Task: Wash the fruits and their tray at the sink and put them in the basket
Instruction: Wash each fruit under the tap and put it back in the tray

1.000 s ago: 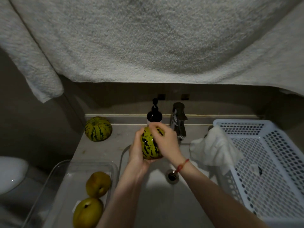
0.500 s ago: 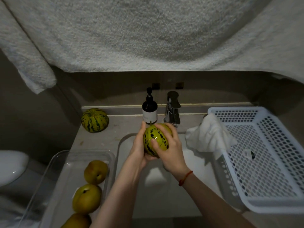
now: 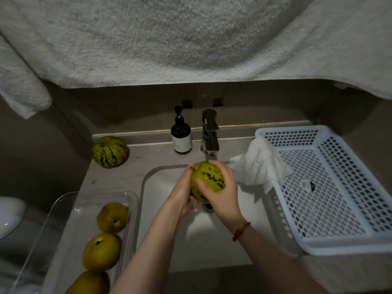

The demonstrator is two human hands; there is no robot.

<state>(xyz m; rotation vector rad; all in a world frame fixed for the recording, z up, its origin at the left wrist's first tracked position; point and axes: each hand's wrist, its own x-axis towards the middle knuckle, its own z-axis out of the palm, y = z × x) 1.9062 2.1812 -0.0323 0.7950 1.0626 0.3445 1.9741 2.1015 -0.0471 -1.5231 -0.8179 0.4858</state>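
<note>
Striped melon (image 3: 207, 181) over sink (image 3: 148, 187), just below tap (image 3: 210, 132) — cupped in both hands. Left hand (image 3: 183, 194) wrapped round its left side, right hand (image 3: 222, 194) curled over top and front. Running water not discernible. Best practice, judged: rotate fruit between palms, rub all stripes, keep grip firm — wet rind likely slippery. Then across to basket (image 3: 339, 242) on right. Pears wait in tray (image 3: 63, 202), second melon (image 3: 110, 151) on table.

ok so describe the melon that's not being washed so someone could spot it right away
Start at the sink and go to the counter's back left corner, left of the dark soap bottle. The striped melon sits there alone on the counter, untouched, unlike its twin held over the basin or the plain yellow fruits in the clear tray.
</note>
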